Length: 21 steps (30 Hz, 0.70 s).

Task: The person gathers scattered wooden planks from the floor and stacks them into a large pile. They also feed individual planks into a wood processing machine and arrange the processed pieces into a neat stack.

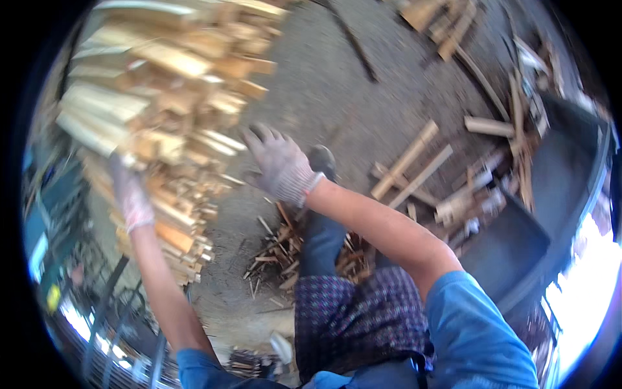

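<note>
A tall stack of split pale firewood [172, 110] fills the left side, blurred by motion. My left hand [129, 194], in a whitish knit glove, reaches to the near left end of a thick pale wood piece [91, 129] on this stack. Blur smears its fingers, so whether they grip the wood cannot be made out. My right hand [278, 162], gloved the same way, hovers just right of the stack. Its fingers are spread, and nothing is in it. Thin stick ends [223, 142] jut from the stack close to its fingertips.
Loose splinters and sticks [282, 253] lie around my boots. Several cut pieces [408, 162] rest on the concrete floor [311, 84] to the right. Beyond them stands a large dark tub [564, 181]. More wood lies at the far right, and a long dark stick [353, 42] lies ahead.
</note>
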Each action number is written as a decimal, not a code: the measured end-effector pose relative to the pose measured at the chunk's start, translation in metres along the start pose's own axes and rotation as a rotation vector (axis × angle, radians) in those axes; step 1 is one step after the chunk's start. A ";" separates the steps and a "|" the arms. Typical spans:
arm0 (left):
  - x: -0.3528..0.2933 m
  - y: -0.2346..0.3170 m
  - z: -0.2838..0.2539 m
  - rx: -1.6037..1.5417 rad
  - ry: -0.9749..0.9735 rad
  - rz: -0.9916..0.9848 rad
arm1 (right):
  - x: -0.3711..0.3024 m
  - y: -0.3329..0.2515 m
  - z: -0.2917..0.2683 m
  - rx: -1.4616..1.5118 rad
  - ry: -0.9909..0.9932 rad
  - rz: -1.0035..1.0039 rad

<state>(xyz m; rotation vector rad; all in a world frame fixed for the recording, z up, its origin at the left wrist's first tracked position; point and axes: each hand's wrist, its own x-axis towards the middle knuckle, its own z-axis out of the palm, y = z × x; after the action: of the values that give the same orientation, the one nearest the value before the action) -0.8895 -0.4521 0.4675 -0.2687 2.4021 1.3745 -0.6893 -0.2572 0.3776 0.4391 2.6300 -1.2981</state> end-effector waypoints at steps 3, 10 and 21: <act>-0.048 -0.040 -0.009 -0.060 0.063 0.209 | -0.124 0.102 0.024 0.009 -0.009 0.311; -0.221 -0.129 0.106 0.429 -0.576 0.212 | -0.412 0.248 -0.001 0.097 -0.275 1.395; -0.393 -0.255 0.322 0.827 -1.341 0.197 | -0.623 0.392 0.062 0.477 0.197 1.551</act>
<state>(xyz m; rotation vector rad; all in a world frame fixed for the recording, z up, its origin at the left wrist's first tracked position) -0.3751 -0.3094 0.2726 0.8431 1.5495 0.2254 0.0304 -0.1952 0.2256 2.0916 1.1344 -1.1215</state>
